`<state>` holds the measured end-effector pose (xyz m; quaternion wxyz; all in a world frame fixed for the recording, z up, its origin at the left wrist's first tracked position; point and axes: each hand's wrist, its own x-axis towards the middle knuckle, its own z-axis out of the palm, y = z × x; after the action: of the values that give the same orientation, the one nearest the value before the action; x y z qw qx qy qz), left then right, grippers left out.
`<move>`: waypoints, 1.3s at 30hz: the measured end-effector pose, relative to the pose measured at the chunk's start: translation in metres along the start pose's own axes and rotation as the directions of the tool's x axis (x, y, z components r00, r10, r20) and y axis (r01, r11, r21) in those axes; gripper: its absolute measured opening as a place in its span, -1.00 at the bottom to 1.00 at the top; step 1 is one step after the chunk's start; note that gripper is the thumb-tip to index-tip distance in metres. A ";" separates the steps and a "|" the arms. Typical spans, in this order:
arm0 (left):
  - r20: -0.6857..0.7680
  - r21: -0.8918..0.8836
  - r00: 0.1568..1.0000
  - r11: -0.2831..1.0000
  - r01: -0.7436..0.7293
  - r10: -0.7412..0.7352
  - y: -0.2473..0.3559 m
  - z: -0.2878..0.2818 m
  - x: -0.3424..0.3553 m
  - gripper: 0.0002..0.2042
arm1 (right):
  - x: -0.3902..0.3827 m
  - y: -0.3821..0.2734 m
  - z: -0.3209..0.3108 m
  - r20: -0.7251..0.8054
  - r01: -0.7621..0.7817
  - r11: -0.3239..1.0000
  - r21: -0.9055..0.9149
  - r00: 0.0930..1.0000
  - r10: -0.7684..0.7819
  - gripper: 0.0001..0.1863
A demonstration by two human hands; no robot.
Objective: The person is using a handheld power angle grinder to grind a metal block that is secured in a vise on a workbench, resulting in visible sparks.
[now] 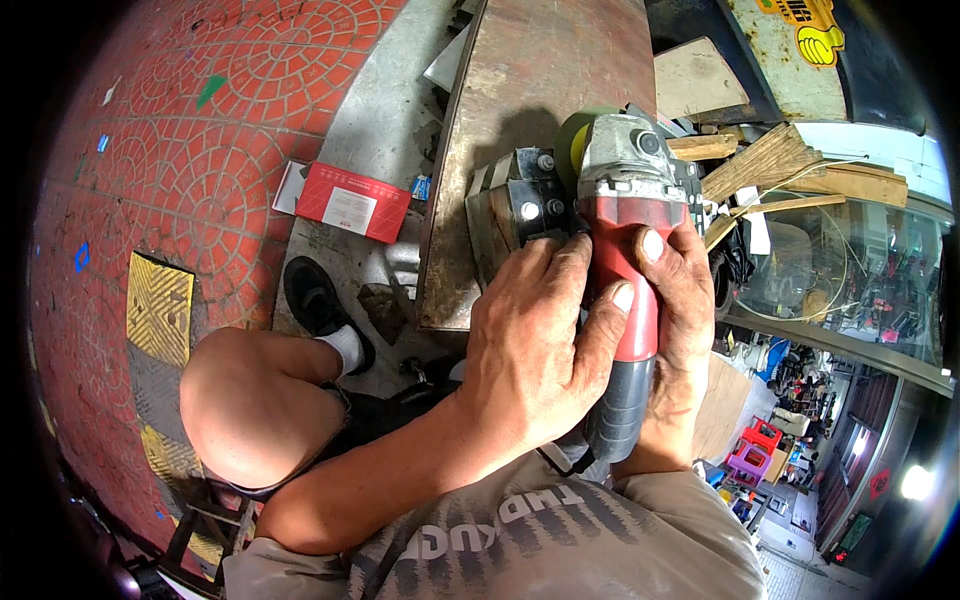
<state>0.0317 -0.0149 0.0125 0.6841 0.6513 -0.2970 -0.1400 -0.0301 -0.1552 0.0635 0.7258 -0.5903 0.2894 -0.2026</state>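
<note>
I see both hands wrapped round a red angle grinder [622,250] at the centre of the frame. My left hand [530,340] lies over the red body, fingers curled against it; my right hand [680,320] grips it from the other side, thumb on top. Its grey head sits beside a small metal block [515,210] on a rusty steel plate [520,90]. A red box [352,202] lies at centre left
</note>
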 end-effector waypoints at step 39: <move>-0.020 -0.078 0.999 0.997 0.026 -0.027 -0.003 0.002 0.003 -0.67 | 0.006 -0.001 0.004 0.035 -0.004 1.000 -0.008 0.999 0.004 -0.09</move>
<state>0.0334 -0.0186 0.0097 0.7102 0.6294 -0.2755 -0.1536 -0.0227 -0.1563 0.0637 0.7289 -0.5959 0.2787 -0.1897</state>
